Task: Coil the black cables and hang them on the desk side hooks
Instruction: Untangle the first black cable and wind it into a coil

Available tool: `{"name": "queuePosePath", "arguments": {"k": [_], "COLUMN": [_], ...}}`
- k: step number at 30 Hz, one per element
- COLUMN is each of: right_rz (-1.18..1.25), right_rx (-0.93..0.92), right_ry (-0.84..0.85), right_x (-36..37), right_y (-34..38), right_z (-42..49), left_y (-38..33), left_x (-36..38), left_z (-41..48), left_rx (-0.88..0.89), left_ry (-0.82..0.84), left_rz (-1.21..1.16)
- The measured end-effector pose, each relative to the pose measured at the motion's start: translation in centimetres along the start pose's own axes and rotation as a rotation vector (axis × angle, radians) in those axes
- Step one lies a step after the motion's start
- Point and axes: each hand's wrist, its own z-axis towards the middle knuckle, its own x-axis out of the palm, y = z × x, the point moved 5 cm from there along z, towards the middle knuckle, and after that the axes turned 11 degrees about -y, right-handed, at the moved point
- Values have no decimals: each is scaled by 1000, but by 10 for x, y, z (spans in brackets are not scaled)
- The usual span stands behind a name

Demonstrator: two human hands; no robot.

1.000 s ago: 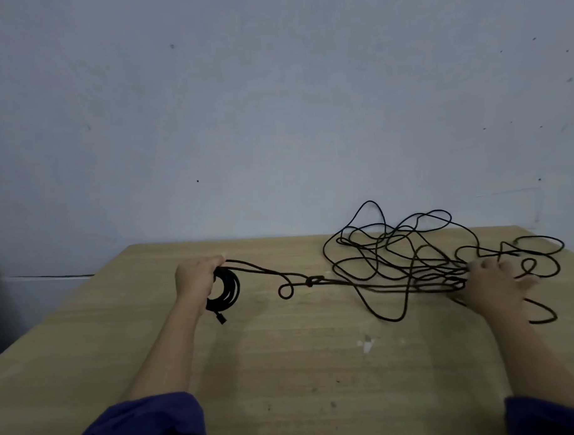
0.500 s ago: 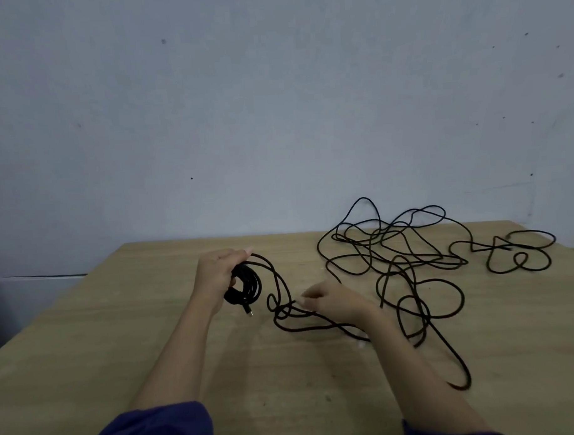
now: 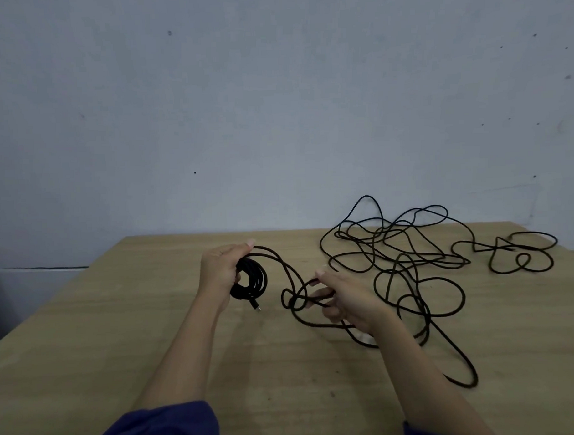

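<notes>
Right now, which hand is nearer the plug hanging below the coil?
Left. The left hand grips the coil, with the plug dangling just below it. The right hand pinches a cable loop farther off to the plug's right.

Pale blue-grey wall point(image 3: 275, 104), few dark specks; light wooden desk point(image 3: 120, 320); dim, possibly indoor lighting.

A thin black cable point(image 3: 407, 265) is partly wound into a small tight coil point(image 3: 252, 281), which is gripped upright in the left hand point(image 3: 220, 268) with its plug end point(image 3: 256, 307) hanging below, while one strand is pinched by the right hand point(image 3: 345, 300) and the remainder is spread in loose tangled loops across the far right of the wooden desk point(image 3: 120, 320).
</notes>
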Motion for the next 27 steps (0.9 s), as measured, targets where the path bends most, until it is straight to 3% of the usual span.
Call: {"name": "queuePosePath", "arguments": {"k": [5, 8, 14, 19, 23, 27], "right_rz": [-212, -347, -357, -396, -397, -247], "right_rx": [-90, -112, -101, -214, -353, -448], "right_ry": [-78, -41, 4, 40, -89, -249], "right_x": [-23, -31, -44, -48, -54, -68], "right_y": [7, 10, 10, 21, 30, 36], "right_z": [-2, -7, -7, -12, -17, -22], "left_y": [12, 21, 25, 22, 25, 29], "left_x": [-12, -15, -17, -16, -17, -22], "left_z": [5, 5, 9, 12, 14, 17], "left_rx": [-26, -17, 57, 35, 24, -16], "left_ry": [-83, -94, -74, -65, -61, -93], "left_rz": [73, 103, 162, 171, 214, 237]}}
